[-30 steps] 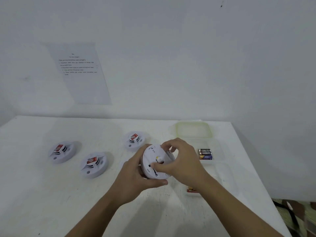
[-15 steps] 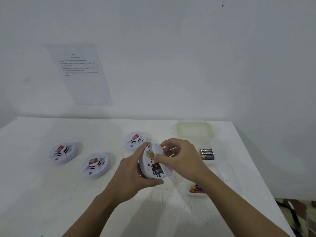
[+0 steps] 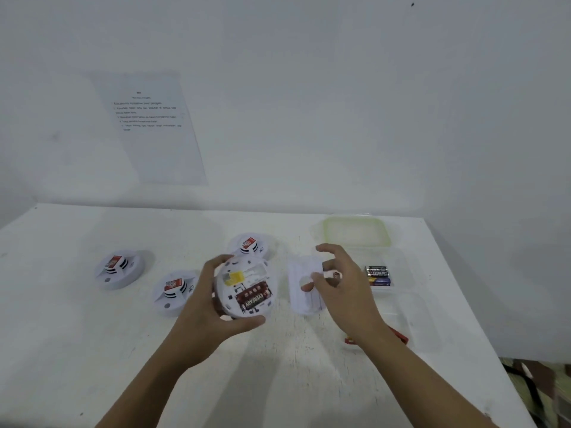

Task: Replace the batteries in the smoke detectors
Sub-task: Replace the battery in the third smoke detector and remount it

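My left hand (image 3: 204, 307) grips a round white smoke detector (image 3: 247, 288) above the table, its back turned to me. The open back shows red batteries (image 3: 253, 298) and a yellow part inside. To its right, my right hand (image 3: 343, 291) holds the detached white back cover (image 3: 304, 299), apart from the detector, with a fingertip showing through the cover's hole. Three more white smoke detectors lie on the table: far left (image 3: 119, 268), centre left (image 3: 174, 290), and just behind the held one (image 3: 250, 245).
A clear plastic container (image 3: 398, 264) at the right holds black and blue batteries (image 3: 377, 274). Its green-rimmed lid (image 3: 357, 231) lies behind it. A second clear container (image 3: 423, 322) nearer me holds red batteries (image 3: 401, 336). A printed sheet (image 3: 151, 128) hangs on the wall.
The back cover has come off the detector; my right hand has carried it to the right. The battery compartment now faces me in my left hand.
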`<state>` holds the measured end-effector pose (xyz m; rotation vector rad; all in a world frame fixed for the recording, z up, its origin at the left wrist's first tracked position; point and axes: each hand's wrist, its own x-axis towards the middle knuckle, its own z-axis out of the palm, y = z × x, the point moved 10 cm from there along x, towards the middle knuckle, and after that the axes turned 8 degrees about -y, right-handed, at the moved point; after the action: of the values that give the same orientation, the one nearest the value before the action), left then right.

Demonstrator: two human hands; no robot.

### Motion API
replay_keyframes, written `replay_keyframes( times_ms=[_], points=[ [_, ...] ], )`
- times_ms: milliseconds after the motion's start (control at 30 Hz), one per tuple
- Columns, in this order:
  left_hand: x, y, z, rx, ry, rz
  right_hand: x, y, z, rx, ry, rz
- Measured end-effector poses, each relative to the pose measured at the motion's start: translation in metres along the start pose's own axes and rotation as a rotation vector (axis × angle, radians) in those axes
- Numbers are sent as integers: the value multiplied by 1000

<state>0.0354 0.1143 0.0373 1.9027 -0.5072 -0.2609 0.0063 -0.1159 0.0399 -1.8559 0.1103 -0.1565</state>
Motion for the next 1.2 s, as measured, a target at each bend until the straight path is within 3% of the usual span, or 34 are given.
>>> replay_keyframes(
  times_ms=[133, 467, 567, 667, 800, 1200],
  points=[
    [-2, 3, -12, -80, 47, 2, 1, 18, 20, -208, -91, 9],
    [1, 34, 3, -91, -41, 112, 4, 43, 70, -631, -345, 40],
    [5, 36, 9, -108, -70, 123, 5, 32, 56, -544, -244, 4],
    [10, 35, 13, -147, -80, 117, 4, 11, 27, -278, -67, -61],
    [22, 37, 20, -153, -96, 117, 0, -9, 5, 94, -38, -75],
    [54, 66, 78, -114, -155, 149, -3, -8, -44, 39, 70, -98]
  ],
)
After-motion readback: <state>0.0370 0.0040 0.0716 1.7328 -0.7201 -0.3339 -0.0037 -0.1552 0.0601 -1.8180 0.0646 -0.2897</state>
